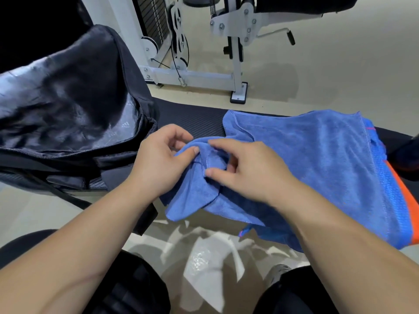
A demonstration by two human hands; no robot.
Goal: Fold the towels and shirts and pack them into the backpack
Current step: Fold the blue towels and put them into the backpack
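A blue towel [306, 150] lies spread on the black padded bench [192, 120], with one corner bunched up at its left end. My left hand [163, 164] pinches that bunched corner between thumb and fingers. My right hand [247, 171] grips the same bunch from the right, fingers curled over the cloth. Under the towel lies a blue shirt with an orange stripe [405, 200]. The black backpack [68, 105] stands open at the left of the bench, its dark lining showing.
A white weight machine [204, 41] stands on the beige floor behind the bench. A crumpled clear plastic bag [204, 257] lies on the floor between my knees. Backpack straps [68, 198] hang off the bench's front edge.
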